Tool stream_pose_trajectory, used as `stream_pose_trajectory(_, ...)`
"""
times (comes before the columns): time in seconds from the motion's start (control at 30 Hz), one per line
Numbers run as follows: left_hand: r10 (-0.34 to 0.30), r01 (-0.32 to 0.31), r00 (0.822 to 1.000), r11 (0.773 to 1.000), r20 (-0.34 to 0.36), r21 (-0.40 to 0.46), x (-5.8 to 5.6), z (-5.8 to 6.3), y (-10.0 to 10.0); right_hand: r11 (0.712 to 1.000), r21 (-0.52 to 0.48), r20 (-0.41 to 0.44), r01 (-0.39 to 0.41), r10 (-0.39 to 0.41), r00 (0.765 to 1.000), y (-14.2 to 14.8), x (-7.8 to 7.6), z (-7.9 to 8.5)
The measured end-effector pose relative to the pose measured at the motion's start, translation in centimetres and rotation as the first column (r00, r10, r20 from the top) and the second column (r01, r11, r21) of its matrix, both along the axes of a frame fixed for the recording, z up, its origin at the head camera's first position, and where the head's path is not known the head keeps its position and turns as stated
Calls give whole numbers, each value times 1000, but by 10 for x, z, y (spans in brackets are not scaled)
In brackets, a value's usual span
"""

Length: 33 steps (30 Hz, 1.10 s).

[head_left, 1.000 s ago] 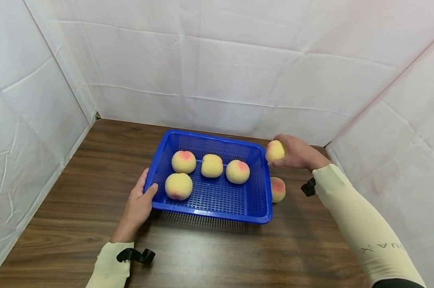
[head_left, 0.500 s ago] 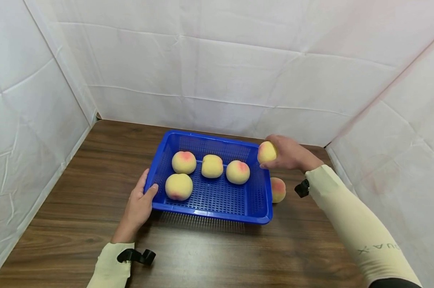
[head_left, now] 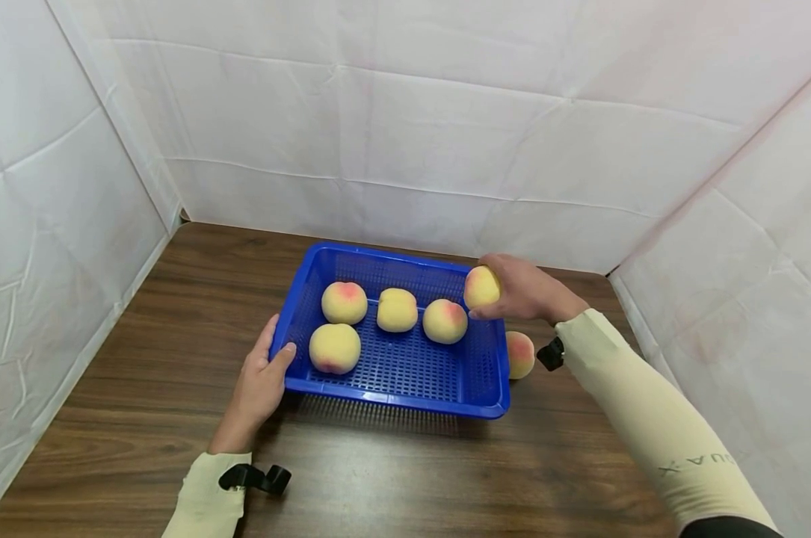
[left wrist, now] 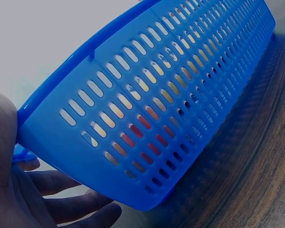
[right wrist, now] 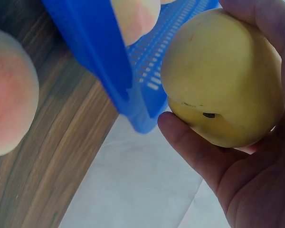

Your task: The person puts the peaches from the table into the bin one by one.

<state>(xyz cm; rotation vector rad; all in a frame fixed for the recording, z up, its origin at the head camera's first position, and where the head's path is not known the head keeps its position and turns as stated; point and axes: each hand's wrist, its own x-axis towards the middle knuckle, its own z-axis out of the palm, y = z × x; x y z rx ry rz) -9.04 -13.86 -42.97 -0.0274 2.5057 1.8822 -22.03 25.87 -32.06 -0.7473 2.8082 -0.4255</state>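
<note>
A blue plastic basket (head_left: 395, 407) with slotted walls stands on the table. Inside it lie several yellow peaches with pink patches, among them one peach (head_left: 334, 348) at the front left and another peach (head_left: 445, 321) on the right. My left hand (head_left: 260, 385) grips the basket's left rim, thumb over the top and fingers outside, as the left wrist view also shows. Above the basket's back right corner my right hand (head_left: 522, 290) holds a peach (head_left: 482, 287) between thumb and fingers. In the right wrist view that held peach (right wrist: 223, 78) shows its stem dimple.
One more peach (head_left: 520, 355) sits on the brown wooden table (head_left: 378, 478), just outside the basket's right wall, which partly hides it. White sheeting (head_left: 405, 134) closes off the back and both sides.
My right hand has carried its peach to the left, from outside the basket's right rim to over the back right corner. The left hand and the basket stay put.
</note>
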Motion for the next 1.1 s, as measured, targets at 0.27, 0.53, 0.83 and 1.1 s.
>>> stream_pose_trajectory(0.27,2,-2,1000,1000,-3,-9,2,2,2,1000,3,-3,-30,30,1000,-15,2,0)
stream_pose_trajectory(0.53,2,-2,1000,1000,-14,7,2,4,2,1000,26,8,-17,17,1000,-29,6,1)
stream_pose_trajectory(0.83,0,0,1000,1000,-1,1,1,6,3,998,19,10,-52,52,999,-44,10,4)
stream_pose_trajectory(1.1,1,-1,1000,1000,-1,-13,0,3,2,997,33,-12,-68,68,998,-54,12,2)
